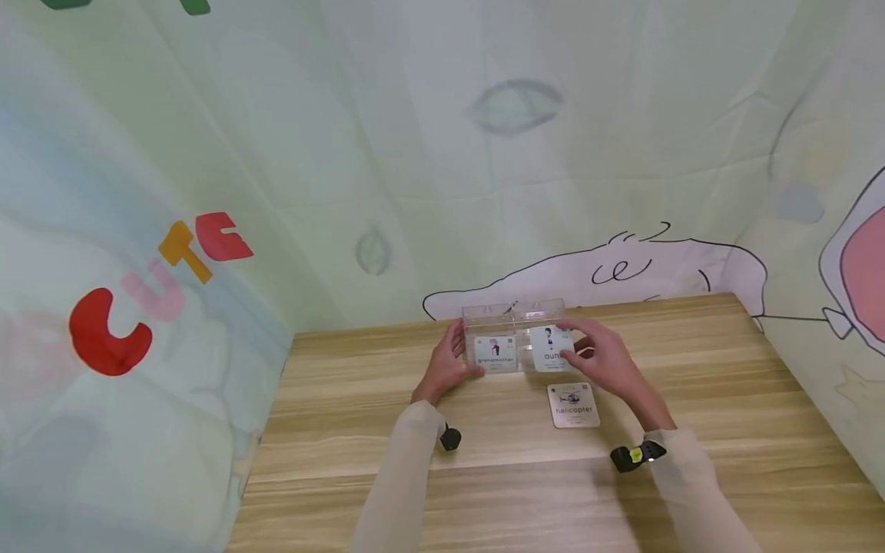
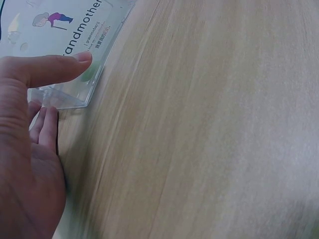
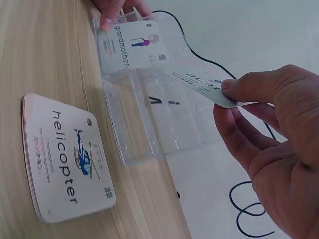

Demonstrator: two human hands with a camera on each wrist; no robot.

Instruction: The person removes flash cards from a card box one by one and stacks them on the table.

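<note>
A clear plastic card holder [image 1: 484,313] with two side-by-side compartments stands near the table's back edge. My left hand [image 1: 447,367] grips its left end, the thumb across the front and the other fingers at the side. In the left compartment is a card [image 3: 132,47] printed "grandmother" with a small figure leaning on a cane. Between thumb and fingers, my right hand [image 3: 279,119] pinches a card [image 3: 197,89] reading "aunt", tilted over the right compartment. A stack of cards [image 3: 67,159], "helicopter" on top, lies flat on the table in front of the holder.
The wood-grain table [image 1: 512,499] meets a printed curtain [image 1: 429,192] at the back, close behind the holder. Another stretch of the curtain hangs along the left side, with colourful letters on it. Both wrists wear dark straps with small devices.
</note>
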